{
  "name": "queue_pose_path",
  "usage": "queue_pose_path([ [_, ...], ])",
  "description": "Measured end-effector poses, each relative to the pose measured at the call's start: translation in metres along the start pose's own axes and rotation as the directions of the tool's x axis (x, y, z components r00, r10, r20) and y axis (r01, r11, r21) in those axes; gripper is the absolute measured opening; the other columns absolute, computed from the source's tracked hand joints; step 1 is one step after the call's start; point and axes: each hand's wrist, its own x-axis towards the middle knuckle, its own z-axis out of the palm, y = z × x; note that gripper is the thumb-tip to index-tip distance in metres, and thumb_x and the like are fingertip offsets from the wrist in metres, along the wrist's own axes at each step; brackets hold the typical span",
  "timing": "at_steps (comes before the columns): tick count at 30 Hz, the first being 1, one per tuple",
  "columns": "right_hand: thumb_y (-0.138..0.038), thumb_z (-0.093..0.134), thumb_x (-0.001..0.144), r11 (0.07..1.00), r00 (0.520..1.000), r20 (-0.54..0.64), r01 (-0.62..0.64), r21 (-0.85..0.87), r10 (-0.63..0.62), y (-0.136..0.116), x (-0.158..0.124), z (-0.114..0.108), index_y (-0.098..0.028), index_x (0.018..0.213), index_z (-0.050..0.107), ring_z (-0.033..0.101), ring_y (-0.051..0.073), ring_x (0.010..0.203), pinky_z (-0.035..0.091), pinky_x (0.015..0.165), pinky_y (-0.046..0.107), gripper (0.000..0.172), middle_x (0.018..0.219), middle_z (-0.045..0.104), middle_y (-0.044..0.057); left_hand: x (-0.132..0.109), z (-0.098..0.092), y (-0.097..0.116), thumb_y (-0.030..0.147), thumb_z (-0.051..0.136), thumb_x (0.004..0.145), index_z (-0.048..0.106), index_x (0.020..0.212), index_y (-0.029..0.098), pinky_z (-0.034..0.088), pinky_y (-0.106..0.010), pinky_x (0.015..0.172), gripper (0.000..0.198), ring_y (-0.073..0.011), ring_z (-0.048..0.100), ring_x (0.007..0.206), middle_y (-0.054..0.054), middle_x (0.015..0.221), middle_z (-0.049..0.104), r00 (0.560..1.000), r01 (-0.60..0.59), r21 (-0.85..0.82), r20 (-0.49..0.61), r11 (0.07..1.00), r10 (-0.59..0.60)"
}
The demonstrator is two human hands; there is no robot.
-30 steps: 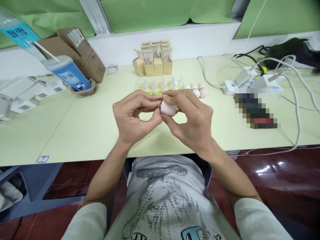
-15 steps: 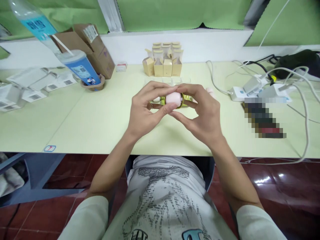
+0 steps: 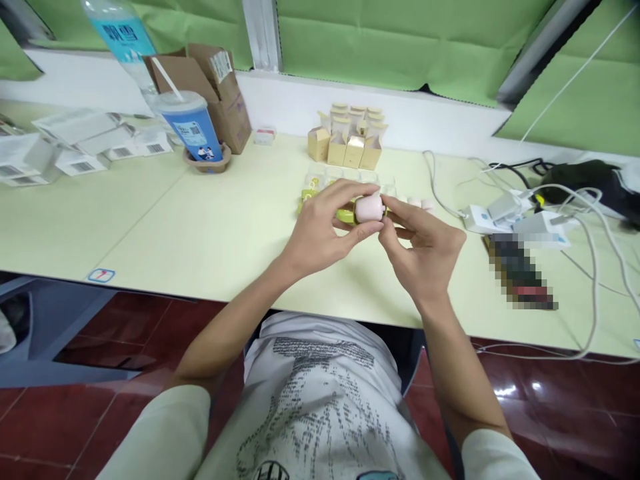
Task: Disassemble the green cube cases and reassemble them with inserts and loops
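Observation:
A small pale pink rounded piece [image 3: 369, 208] is held above the table between both hands. My left hand [image 3: 323, 227] is closed on it, with thumb below and fingers above. My right hand [image 3: 425, 250] pinches at the piece's right end, where a thin dark greenish edge shows. Part of what the right fingertips grip is hidden. Just behind the hands, shiny yellow-green pieces [image 3: 309, 195] and a row of small clear plastic cups [image 3: 369, 176] lie on the table. More pale pink pieces [image 3: 425, 204] rest beyond my right hand.
Several small yellow cartons [image 3: 349, 150] stand open against the wall. To the left are a blue drink cup [image 3: 195, 130], a cardboard box [image 3: 234, 100], a water bottle [image 3: 123, 40] and white boxes [image 3: 80, 160]. Power strips [image 3: 543, 227] and loose cables occupy the right side.
The view has shifted and turned slightly. The pink piece is still held in both hands, and my right hand has moved more to its right end, its fingers drawn closer together.

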Motion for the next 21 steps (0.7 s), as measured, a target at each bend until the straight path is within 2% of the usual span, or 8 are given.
queue_pose_path([
  [3, -0.026, 0.071, 0.103, 0.984, 0.989, -0.050, 0.129, -0.126, -0.136, 0.0021, 0.0000, 0.0017, -0.030, 0.121, 0.091, 0.091, 0.029, 0.093, 0.080, 0.081, 0.045, 0.027, 0.117, 0.093, 0.005, -0.0005, -0.0022, -0.0018, 0.056, 0.083, 0.105, 0.084, 0.136, 0.029, 0.073, -0.032, 0.079, 0.041, -0.0266, 0.081, 0.122, -0.009, 0.134, 0.083, 0.998, -0.061, 0.016, 0.029, 0.998, 0.060],
  [6, -0.024, 0.069, 0.103, 0.957, 0.978, -0.073, 0.176, -0.231, -0.197, 0.0069, -0.0008, 0.0036, -0.033, 0.122, 0.090, 0.091, 0.028, 0.092, 0.080, 0.083, 0.046, 0.030, 0.114, 0.093, 0.002, -0.0005, -0.0030, -0.0029, 0.055, 0.080, 0.107, 0.085, 0.134, 0.029, 0.075, -0.037, 0.083, 0.037, -0.0273, 0.082, 0.121, -0.009, 0.132, 0.083, 0.994, -0.108, 0.029, 0.032, 0.994, 0.107],
  [12, -0.015, 0.071, 0.101, 0.957, 0.969, -0.059, 0.224, -0.186, -0.238, 0.0063, -0.0002, 0.0016, -0.031, 0.127, 0.090, 0.091, 0.027, 0.094, 0.079, 0.083, 0.042, 0.035, 0.118, 0.093, 0.004, -0.0008, -0.0018, -0.0046, 0.048, 0.078, 0.110, 0.085, 0.133, 0.027, 0.075, -0.034, 0.087, 0.032, -0.0248, 0.082, 0.118, -0.009, 0.129, 0.082, 0.982, -0.186, 0.040, 0.027, 0.982, 0.185],
  [15, -0.012, 0.071, 0.102, 0.946, 0.970, -0.047, 0.223, -0.237, -0.240, 0.0011, 0.0003, -0.0003, -0.028, 0.126, 0.091, 0.091, 0.026, 0.094, 0.079, 0.082, 0.039, 0.035, 0.119, 0.093, 0.004, -0.0019, -0.0022, -0.0035, 0.044, 0.079, 0.110, 0.085, 0.135, 0.025, 0.074, -0.032, 0.088, 0.032, -0.0235, 0.081, 0.118, -0.009, 0.128, 0.082, 0.979, -0.205, 0.059, 0.016, 0.977, 0.204],
  [21, -0.014, 0.071, 0.105, 0.956, 0.979, 0.004, 0.197, -0.219, -0.201, 0.0004, -0.0001, -0.0016, -0.028, 0.128, 0.089, 0.091, 0.028, 0.108, 0.079, 0.089, 0.042, 0.033, 0.127, 0.091, 0.006, -0.0009, -0.0046, -0.0015, 0.050, 0.081, 0.108, 0.087, 0.133, 0.027, 0.074, -0.030, 0.089, 0.035, -0.0221, 0.081, 0.118, -0.008, 0.129, 0.082, 0.991, -0.134, 0.033, 0.017, 0.990, 0.133],
])
